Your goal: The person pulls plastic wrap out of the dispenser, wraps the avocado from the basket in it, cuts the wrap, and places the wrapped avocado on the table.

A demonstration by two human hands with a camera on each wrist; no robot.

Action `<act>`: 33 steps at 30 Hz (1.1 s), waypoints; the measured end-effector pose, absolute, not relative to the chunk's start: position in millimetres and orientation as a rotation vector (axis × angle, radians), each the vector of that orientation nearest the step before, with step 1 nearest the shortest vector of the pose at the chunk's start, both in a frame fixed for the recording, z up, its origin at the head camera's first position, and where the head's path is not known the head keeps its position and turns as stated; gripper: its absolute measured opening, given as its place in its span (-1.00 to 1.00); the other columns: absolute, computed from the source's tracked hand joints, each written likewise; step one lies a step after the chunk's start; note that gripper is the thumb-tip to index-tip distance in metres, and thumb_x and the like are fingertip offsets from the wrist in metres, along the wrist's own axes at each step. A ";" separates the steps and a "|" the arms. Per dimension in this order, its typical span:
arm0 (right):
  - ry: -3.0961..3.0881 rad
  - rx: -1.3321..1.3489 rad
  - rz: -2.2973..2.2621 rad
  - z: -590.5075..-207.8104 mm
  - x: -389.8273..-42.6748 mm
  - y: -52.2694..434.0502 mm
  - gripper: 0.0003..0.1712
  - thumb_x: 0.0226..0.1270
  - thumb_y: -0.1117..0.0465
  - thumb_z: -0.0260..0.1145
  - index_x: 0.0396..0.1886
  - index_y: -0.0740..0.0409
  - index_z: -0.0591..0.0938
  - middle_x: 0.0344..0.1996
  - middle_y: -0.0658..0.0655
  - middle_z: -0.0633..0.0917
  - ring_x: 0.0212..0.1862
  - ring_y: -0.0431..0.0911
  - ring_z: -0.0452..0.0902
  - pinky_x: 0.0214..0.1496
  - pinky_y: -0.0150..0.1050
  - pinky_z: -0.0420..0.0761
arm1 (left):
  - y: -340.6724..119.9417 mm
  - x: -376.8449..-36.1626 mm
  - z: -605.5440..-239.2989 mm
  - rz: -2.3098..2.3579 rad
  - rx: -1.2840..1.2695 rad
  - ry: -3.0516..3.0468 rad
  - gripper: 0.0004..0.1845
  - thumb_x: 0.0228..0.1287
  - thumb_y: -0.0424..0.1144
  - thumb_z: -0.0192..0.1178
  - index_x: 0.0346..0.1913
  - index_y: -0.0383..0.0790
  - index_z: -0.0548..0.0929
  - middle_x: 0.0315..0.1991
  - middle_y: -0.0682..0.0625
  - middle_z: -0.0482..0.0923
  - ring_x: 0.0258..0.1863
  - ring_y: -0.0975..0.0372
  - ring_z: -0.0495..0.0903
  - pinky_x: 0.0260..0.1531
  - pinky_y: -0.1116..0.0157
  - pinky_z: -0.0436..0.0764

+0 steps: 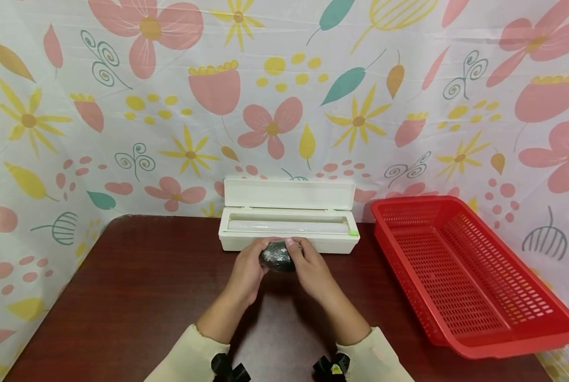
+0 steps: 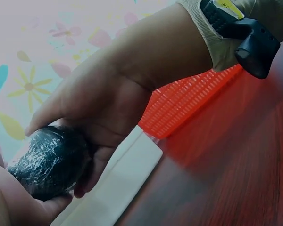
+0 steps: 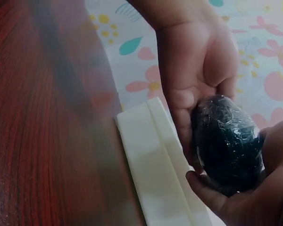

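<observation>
Between both hands sits a dark, egg-shaped object wrapped in clear cling film (image 1: 277,257), glossy and wrinkled on its surface. My left hand (image 1: 247,269) grips its left end, and my right hand (image 1: 313,269) holds the right end with the thumb on top. The left wrist view shows the wrapped object (image 2: 54,160) with curled fingers at both ends. In the right wrist view, the film on the object (image 3: 228,143) catches the light. Just behind the hands stands a white cling film box (image 1: 236,241), lid raised, with a pale roll (image 1: 289,227) inside.
A red perforated plastic basket (image 1: 504,347) stands at the right of the dark brown table (image 1: 122,297). A flower-printed cloth (image 1: 275,63) hangs behind the table. The box's raised lid (image 1: 289,194) stands close to that cloth.
</observation>
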State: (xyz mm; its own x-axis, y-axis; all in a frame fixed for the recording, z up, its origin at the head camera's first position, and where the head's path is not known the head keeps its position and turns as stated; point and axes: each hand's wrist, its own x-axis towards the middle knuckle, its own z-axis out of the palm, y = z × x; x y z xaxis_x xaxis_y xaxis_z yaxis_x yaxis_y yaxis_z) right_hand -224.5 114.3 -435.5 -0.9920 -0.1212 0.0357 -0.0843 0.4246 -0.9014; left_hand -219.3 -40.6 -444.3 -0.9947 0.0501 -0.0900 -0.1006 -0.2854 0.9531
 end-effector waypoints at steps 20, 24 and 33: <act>2.596 -0.288 -1.678 -443.4 -223.8 110.5 -0.37 0.58 -0.27 -0.02 0.28 0.10 0.53 0.18 0.15 0.62 0.25 0.02 0.50 0.30 0.07 0.45 | -46.3 -223.6 -448.7 2.352 -0.121 1.829 -0.58 0.54 -0.19 -0.08 0.17 -0.36 0.67 0.09 -0.11 0.64 -0.08 0.31 0.62 -0.07 0.37 0.61; 2.585 -0.299 -1.687 -444.9 -223.4 109.4 -0.39 0.60 -0.24 -0.03 0.29 0.10 0.51 0.18 0.15 0.62 0.25 0.02 0.49 0.31 0.06 0.44 | -47.2 -225.7 -450.7 2.360 -0.141 1.799 -0.59 0.52 -0.20 -0.05 0.15 -0.34 0.69 0.06 -0.10 0.66 -0.11 0.30 0.63 -0.09 0.35 0.63; 2.557 -0.268 -1.723 -447.9 -225.1 109.8 -0.38 0.58 -0.25 0.00 0.31 0.10 0.50 0.20 0.17 0.61 0.25 0.04 0.50 0.30 0.07 0.46 | -49.3 -226.8 -451.4 2.306 -0.125 1.832 -0.54 0.59 -0.11 -0.11 0.22 -0.33 0.64 0.17 -0.10 0.58 -0.01 0.30 0.60 0.03 0.34 0.59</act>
State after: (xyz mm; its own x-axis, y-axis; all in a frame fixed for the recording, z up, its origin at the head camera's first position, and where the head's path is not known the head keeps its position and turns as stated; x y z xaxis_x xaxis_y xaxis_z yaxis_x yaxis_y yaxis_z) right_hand -225.1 109.8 -447.9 -0.9839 -0.1691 0.0580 -0.1173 0.3658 -0.9233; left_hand -226.8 -49.3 -451.4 -0.9777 0.0985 -0.1857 -0.2032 -0.2163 0.9550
